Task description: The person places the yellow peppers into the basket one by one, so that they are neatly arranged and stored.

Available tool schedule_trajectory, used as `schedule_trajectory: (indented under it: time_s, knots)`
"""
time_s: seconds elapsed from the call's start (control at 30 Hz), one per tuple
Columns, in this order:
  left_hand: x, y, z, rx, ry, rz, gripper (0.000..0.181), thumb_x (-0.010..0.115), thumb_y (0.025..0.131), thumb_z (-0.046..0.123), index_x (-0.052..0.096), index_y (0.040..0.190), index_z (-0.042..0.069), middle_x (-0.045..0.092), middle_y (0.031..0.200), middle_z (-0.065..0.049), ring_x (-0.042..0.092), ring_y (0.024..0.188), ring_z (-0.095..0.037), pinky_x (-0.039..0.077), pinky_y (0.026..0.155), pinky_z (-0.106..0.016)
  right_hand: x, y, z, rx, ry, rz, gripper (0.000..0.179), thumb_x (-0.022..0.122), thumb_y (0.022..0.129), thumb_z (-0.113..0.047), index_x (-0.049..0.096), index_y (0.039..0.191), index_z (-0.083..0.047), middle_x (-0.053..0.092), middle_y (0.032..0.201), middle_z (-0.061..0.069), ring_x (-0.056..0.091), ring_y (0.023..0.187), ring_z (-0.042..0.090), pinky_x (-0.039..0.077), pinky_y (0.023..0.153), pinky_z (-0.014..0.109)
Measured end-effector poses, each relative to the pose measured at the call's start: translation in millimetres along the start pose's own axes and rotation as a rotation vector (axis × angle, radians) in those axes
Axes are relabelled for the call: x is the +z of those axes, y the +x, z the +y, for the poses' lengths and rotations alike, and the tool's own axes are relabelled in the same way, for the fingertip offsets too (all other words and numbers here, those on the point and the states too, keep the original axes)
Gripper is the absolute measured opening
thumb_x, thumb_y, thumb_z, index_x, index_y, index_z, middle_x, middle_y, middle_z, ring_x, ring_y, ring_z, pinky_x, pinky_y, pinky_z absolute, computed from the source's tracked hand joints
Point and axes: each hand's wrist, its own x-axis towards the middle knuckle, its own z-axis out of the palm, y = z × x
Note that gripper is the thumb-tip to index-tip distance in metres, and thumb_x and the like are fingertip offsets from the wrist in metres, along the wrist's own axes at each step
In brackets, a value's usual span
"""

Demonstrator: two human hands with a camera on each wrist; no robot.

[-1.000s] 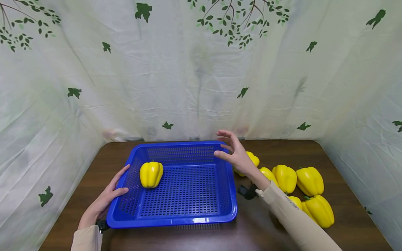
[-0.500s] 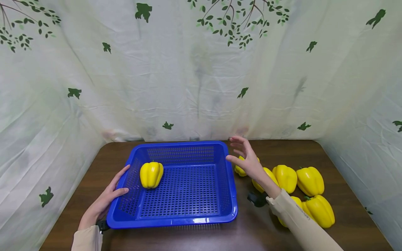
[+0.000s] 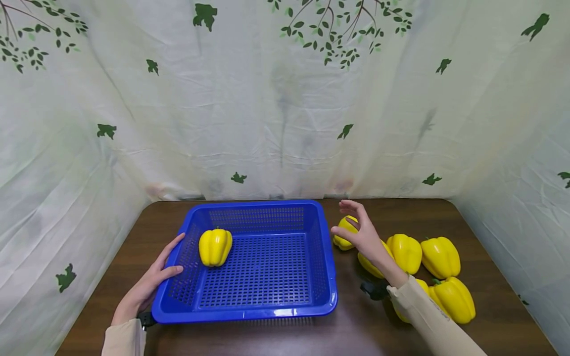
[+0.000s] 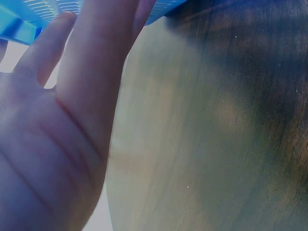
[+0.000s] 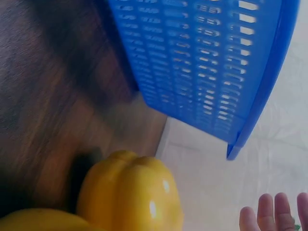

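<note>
A blue plastic basket point(image 3: 254, 311) with slotted walls stands on the table, a yellow bell pepper point(image 3: 215, 247) lying at its left side. My left hand point(image 3: 147, 282) holds the basket's left rim, thumb over the edge and fingers along the outside. In the left wrist view, the palm point(image 4: 53, 144) is seen close up below the basket's wall. To the right of the basket, my right hand point(image 3: 362, 235) hovers with fingers spread and nothing held. It partly covers a yellow bell pepper point(image 3: 342, 241); the right wrist view shows its fingers point(image 5: 265, 214) apart from a nearby pepper point(image 5: 132, 192).
Several more yellow bell peppers point(image 3: 440, 257) lie on the right side of the brown wooden table point(image 3: 490, 306), some partly under my right forearm. A white leaf-print curtain point(image 3: 285, 123) hangs behind the table and down both sides.
My right hand has moved right and slightly toward me, from above the basket's right rim to beside the peppers. The left hand, the basket and the pepper in it stay put.
</note>
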Motion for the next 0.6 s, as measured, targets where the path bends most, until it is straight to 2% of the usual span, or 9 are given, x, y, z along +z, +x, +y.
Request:
schedule_trajectory:
  time_s: [0.4,0.6]
  knots:
    - [-0.9,-0.4,0.1,0.012,0.005,-0.009,0.072,0.045,0.098,0.012,0.005,0.154,0.033,0.001,0.15,-0.022,0.039,0.118,-0.043,0.048,0.085,-0.053,-14,-6.9,14,0.071,-0.103,0.016,0.066,0.069,0.087,-0.017,0.033,0.14,-0.005,0.034,0.144,0.018,0.029,0.133,0.035,0.013,0.11,0.054]
    - [-0.6,-0.1,-0.6,0.009,0.014,0.001,0.072,0.046,0.097,0.013,0.005,0.154,0.034,0.001,0.151,-0.023,0.037,0.119,-0.044,0.047,0.085,-0.054,-18,-9.0,20,0.131,-0.135,0.023,0.069,0.07,0.087,-0.018,0.031,0.142,-0.005,0.032,0.146,0.017,0.024,0.137,0.036,0.015,0.109,0.057]
